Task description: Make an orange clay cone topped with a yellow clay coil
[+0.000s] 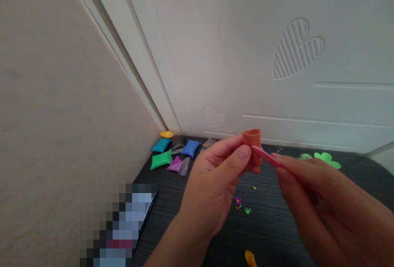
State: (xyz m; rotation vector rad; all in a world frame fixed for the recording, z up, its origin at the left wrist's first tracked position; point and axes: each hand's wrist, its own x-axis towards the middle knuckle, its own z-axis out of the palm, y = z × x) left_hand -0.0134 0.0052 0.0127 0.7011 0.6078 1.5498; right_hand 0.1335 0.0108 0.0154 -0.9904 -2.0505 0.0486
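Observation:
My left hand [215,176] grips a small orange clay pot [252,136] between thumb and fingers, its rim facing up. A pink modelling tool [267,157] is pinched in my right hand [320,189], and its tip meets the pot's side near my left thumb. Part of the pot is hidden behind my left fingers. On the dark table below lie a tiny purple clay flower [238,201], a small green sprout-shaped piece [248,210] and a green scrap [254,187].
Several bags of coloured clay, among them a green one [161,159] and a blue one [191,148], lie at the table's back left. A pixelated screen [132,217] stands at the left. A green flower-shaped piece [326,160] is at the back right; a yellow lump [250,258] lies in front.

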